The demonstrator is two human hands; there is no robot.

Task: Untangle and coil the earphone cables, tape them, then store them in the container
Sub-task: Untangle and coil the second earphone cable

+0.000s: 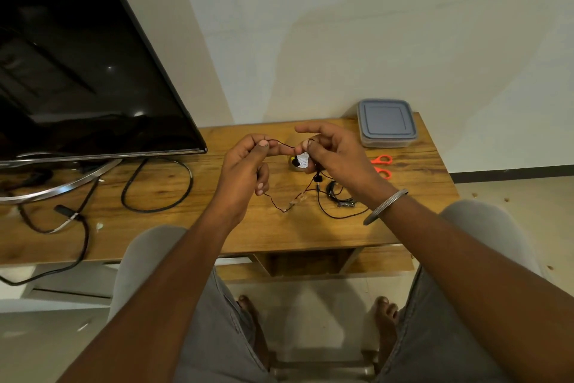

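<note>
A thin dark red earphone cable (pixel 281 144) is stretched between my two hands above the wooden table (pixel 174 227). My left hand (pixel 245 165) pinches one end of that stretch, and the cable hangs down from it in a loop to the table. My right hand (pixel 332 159) pinches the other end, with its forefinger stretched out. Behind my right hand sits a tape roll (pixel 299 162) with a white loose end. A black earphone cable (pixel 338 196) lies coiled on the table under my right wrist. The grey-lidded container (pixel 386 121) stands shut at the back right.
Orange-handled scissors (pixel 382 165) lie to the right of my hands. A large black TV (pixel 77 56) on a metal stand fills the left, with thick black power cables (pixel 155 183) looped on the table. My knees and bare feet are below the table's front edge.
</note>
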